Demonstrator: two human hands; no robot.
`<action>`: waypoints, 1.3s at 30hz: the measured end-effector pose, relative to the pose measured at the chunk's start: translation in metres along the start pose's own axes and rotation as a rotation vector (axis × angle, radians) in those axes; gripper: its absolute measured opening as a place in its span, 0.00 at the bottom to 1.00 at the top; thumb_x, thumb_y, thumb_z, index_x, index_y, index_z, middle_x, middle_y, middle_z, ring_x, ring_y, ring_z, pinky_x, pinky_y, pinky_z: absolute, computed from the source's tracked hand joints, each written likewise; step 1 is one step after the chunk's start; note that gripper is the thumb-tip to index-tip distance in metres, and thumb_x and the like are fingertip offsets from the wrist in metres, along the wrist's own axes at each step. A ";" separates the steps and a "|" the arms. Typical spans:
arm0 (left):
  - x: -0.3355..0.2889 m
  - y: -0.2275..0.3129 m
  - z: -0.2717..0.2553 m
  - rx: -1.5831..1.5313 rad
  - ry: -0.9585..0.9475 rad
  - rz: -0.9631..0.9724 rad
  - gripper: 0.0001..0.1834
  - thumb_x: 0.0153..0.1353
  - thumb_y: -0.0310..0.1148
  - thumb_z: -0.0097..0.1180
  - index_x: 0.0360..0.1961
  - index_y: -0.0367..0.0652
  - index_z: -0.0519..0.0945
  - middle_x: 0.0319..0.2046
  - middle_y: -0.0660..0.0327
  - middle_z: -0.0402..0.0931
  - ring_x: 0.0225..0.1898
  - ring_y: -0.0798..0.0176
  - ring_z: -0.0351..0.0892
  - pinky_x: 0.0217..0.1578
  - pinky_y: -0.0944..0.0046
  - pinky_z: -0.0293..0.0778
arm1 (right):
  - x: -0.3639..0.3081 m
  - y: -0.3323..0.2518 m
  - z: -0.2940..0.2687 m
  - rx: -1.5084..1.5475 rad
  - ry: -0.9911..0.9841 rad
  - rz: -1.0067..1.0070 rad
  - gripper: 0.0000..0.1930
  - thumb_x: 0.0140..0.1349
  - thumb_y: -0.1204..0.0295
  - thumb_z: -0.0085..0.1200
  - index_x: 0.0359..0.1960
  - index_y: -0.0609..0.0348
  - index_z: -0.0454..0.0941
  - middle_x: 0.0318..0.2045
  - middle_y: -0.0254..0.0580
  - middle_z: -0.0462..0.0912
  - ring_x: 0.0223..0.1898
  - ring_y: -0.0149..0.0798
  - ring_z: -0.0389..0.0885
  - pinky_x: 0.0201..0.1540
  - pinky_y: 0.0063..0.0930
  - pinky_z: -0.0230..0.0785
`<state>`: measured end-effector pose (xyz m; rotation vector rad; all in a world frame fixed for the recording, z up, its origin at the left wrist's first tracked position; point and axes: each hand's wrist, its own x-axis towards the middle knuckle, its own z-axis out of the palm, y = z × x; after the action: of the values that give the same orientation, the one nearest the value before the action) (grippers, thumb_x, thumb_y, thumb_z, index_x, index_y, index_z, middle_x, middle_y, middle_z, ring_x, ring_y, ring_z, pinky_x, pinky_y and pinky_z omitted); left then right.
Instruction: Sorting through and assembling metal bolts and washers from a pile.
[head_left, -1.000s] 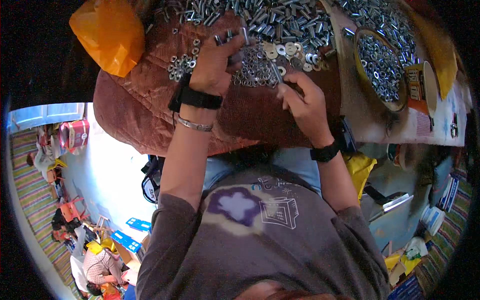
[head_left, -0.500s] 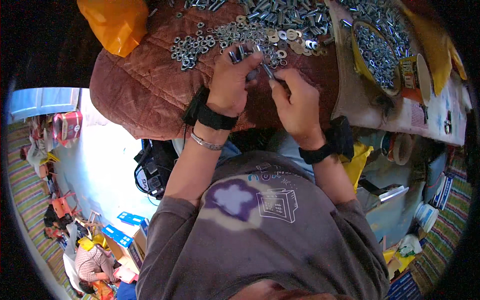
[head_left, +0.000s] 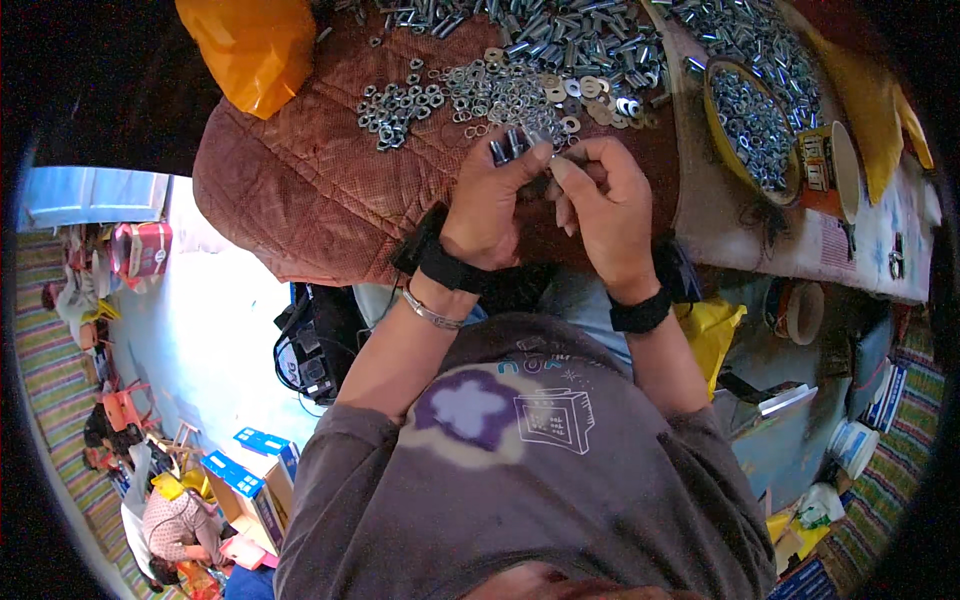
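Observation:
My left hand (head_left: 485,205) is closed around several short cylindrical metal fasteners (head_left: 514,145), whose ends stick up past the fingers. Beside its thumb tip, my right hand (head_left: 610,205) is closed in a pinch; whatever small piece lies between those fingertips is mostly hidden. Both hands meet above the near edge of a reddish-brown quilted cloth (head_left: 300,190). Just beyond them lie a heap of hex nuts (head_left: 398,110), a spread of spring washers (head_left: 485,90) and some flat washers (head_left: 598,105). Farther back is a large pile of metal cylinders (head_left: 590,40).
An orange plastic bag (head_left: 255,55) stands at the far left. On the right are a bowl of nuts (head_left: 750,125), a paper cup (head_left: 843,170) lying on its side and more loose fasteners (head_left: 770,45). Boxes (head_left: 250,480) and another person (head_left: 178,520) are on the floor, lower left.
The long metal piece between my hands has dropped out of plain sight. My right fingertips have come up against my left thumb, and my left hand has shifted right and slightly nearer.

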<state>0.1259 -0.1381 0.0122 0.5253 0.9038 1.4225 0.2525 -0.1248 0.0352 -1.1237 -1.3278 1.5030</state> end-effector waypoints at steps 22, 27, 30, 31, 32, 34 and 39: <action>0.052 0.038 -0.003 0.183 0.072 -0.049 0.08 0.58 0.29 0.50 0.40 0.44 0.71 0.28 0.63 0.76 0.28 0.70 0.74 0.19 0.75 0.62 | 0.035 0.041 -0.026 -0.290 0.088 -0.165 0.09 0.59 0.68 0.49 0.36 0.61 0.72 0.24 0.41 0.76 0.26 0.31 0.77 0.27 0.24 0.66; 0.106 0.048 -0.012 0.569 0.036 0.230 0.13 0.55 0.28 0.53 0.43 0.41 0.70 0.27 0.62 0.76 0.26 0.70 0.75 0.22 0.75 0.66 | 0.042 0.053 -0.028 -0.421 0.123 -0.234 0.09 0.57 0.71 0.50 0.37 0.63 0.72 0.28 0.47 0.77 0.31 0.43 0.78 0.33 0.29 0.69; 0.156 0.036 -0.024 1.004 0.031 0.559 0.18 0.51 0.33 0.57 0.42 0.37 0.72 0.28 0.54 0.77 0.28 0.60 0.76 0.29 0.64 0.72 | 0.040 0.054 -0.026 -0.353 0.110 -0.199 0.09 0.56 0.73 0.50 0.38 0.62 0.72 0.31 0.50 0.78 0.33 0.49 0.78 0.36 0.31 0.69; 0.169 0.037 -0.023 1.291 0.124 0.544 0.19 0.49 0.35 0.58 0.41 0.36 0.73 0.29 0.51 0.77 0.29 0.55 0.77 0.32 0.59 0.73 | 0.040 0.055 -0.026 -0.354 0.113 -0.196 0.09 0.56 0.73 0.50 0.38 0.62 0.72 0.31 0.50 0.78 0.33 0.49 0.78 0.36 0.31 0.69; 0.182 0.030 -0.024 1.427 0.261 0.894 0.19 0.46 0.37 0.59 0.38 0.36 0.75 0.30 0.46 0.76 0.33 0.46 0.77 0.36 0.53 0.72 | 0.040 0.054 -0.026 -0.348 0.107 -0.183 0.09 0.56 0.73 0.50 0.38 0.62 0.72 0.31 0.50 0.77 0.34 0.49 0.78 0.36 0.31 0.69; 0.193 0.030 -0.022 1.539 0.212 0.778 0.18 0.46 0.37 0.58 0.36 0.36 0.76 0.31 0.45 0.76 0.34 0.45 0.77 0.37 0.52 0.72 | 0.039 0.052 -0.025 -0.341 0.105 -0.166 0.09 0.56 0.74 0.51 0.38 0.61 0.72 0.32 0.50 0.77 0.35 0.49 0.78 0.36 0.31 0.69; 0.206 0.032 -0.013 1.831 0.049 0.656 0.18 0.45 0.40 0.58 0.32 0.35 0.77 0.30 0.44 0.76 0.35 0.44 0.76 0.38 0.52 0.72 | 0.038 0.053 -0.029 -0.309 0.081 -0.154 0.09 0.55 0.75 0.51 0.38 0.62 0.72 0.33 0.51 0.77 0.36 0.49 0.78 0.35 0.32 0.69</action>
<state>0.0784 0.0636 -0.0149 2.2684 2.0642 0.7064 0.2694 -0.0866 -0.0223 -1.2270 -1.5883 1.1556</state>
